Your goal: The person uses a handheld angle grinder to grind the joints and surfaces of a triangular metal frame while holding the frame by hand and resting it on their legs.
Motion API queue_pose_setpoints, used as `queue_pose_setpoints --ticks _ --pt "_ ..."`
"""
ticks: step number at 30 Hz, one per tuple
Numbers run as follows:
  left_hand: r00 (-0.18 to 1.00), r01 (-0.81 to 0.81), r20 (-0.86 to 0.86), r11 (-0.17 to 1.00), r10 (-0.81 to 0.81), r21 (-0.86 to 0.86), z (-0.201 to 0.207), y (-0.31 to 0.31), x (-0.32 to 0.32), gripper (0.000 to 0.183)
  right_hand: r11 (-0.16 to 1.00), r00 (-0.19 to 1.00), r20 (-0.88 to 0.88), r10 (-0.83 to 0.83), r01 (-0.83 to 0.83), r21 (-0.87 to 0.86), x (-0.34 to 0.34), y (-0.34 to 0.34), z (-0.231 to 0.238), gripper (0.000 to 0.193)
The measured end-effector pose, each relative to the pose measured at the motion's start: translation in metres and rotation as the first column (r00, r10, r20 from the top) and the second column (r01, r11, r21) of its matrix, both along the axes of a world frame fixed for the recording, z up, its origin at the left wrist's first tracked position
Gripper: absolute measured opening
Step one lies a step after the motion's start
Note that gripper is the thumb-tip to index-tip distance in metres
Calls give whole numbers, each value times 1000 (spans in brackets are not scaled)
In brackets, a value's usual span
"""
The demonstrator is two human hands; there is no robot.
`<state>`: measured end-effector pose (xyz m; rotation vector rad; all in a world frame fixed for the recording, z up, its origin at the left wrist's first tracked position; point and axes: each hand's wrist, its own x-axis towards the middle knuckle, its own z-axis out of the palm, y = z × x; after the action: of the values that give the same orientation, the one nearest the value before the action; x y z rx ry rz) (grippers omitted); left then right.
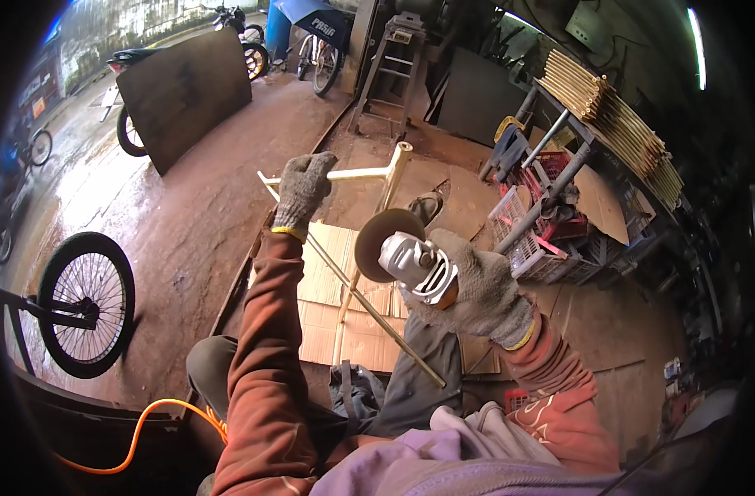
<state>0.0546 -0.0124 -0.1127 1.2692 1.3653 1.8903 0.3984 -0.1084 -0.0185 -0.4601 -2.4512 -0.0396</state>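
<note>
Angle grinder (410, 258) and bicycle frame (362, 174) in gloved hands.
The left hand (304, 188) grasps the frame, partly over cardboard (313, 326), at far left; the right hand (483, 289) clasps the grinder, nearer and right.

A smooth, satin-looking cream metal tubular frame (357, 174) meets a dull silver metal-bodied grinder (406, 256) with a matt brown round disc (381, 227); coarse grey knitted cloth gloves (304, 194) top soft rust-orange cloth sleeves (266, 331), above matt brown corrugated cardboard (318, 331) and a rough reddish floor (187, 190), glossy toward the street.
</note>
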Motion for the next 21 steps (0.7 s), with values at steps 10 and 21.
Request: queue_pose_setpoints --ticks 10,21 --pt "999 -5 -43 999 6 34 -5 3 -4 37 992 996 -64 -66 72 101 -4 -6 63 86" --pt "999 -29 -14 999 29 -33 4 1 9 47 974 945 236 -226 210 90 -13 -30 40 87"
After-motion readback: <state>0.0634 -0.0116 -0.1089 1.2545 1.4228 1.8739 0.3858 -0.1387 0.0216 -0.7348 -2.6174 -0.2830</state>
